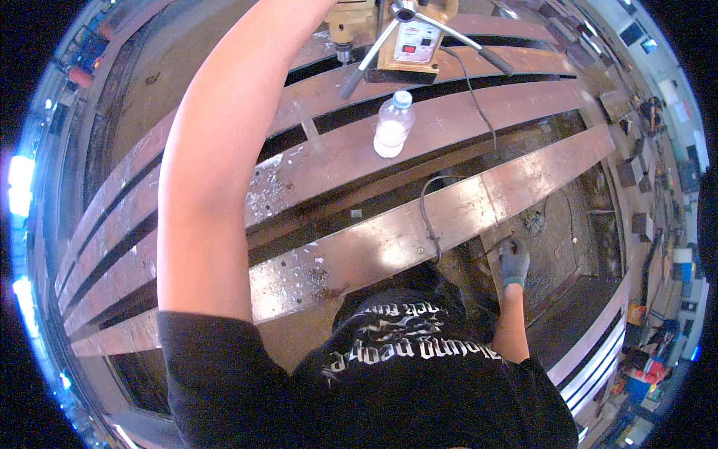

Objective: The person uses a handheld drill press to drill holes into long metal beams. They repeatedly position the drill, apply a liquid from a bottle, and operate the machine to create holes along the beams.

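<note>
My left arm (213, 161) stretches up past the left side of a tan magnetic drill (400, 41). Its hand lies beyond the upper edge, out of view. The drill has a spoked feed handle (370, 60) and a small control panel with a red switch; it stands on the steel beams. My right hand (514, 266), in a grey glove, hangs low at the right beside the nearest flat beam. Its fingers look curled, close to a thin dark line; what they hold is too small to make out.
Long rusty steel beams (441, 221) run across with dark gaps between them. A clear plastic bottle (394, 123) with a blue cap stands on one. A black cable (471, 86) trails from the drill; another cable loop (425, 202) lies over the nearest beam. Bright metal bars (594, 367) lie lower right.
</note>
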Motion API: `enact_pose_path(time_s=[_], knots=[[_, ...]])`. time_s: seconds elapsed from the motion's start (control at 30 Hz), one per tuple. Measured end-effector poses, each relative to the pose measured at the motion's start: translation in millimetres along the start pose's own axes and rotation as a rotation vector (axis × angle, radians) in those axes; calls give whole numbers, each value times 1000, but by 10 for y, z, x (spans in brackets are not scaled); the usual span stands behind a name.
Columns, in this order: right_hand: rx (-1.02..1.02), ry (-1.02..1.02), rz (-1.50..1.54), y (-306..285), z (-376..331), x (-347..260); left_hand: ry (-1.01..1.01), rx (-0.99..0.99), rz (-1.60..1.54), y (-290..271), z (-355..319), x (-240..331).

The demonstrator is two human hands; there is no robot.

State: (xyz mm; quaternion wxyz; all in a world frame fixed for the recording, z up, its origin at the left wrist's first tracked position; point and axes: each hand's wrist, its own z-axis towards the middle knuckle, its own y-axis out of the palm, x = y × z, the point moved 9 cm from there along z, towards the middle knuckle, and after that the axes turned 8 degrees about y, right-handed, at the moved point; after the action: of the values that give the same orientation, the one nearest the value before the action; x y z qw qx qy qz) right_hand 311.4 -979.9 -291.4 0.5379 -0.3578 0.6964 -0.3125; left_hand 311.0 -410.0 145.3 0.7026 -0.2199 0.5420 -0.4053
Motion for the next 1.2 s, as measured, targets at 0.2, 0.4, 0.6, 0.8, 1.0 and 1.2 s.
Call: enact_pose_path(time_s=[0.2,0.4,0.6,0.8,1.0,1.2], knots=[[103,-221,136,-132,-92,-434,-218,-139,-170,203,-312,-261],[-235,-458,-163,550,-586,-1299,-268,-275,-119,62,-675,-157],[-282,-741,-323,1139,-1160,-1931,-292,-364,-310,437,-554,-398],[-847,-415,-505,67,-222,-1316,-378,-510,-497,860,-574,-574],[984,-333,-648,-4339,1830,11,-323,-463,-626,1135,-210,-357],[1056,-427,27,-4677,876,-2602,-359,-555,-576,1447,-561,-774]])
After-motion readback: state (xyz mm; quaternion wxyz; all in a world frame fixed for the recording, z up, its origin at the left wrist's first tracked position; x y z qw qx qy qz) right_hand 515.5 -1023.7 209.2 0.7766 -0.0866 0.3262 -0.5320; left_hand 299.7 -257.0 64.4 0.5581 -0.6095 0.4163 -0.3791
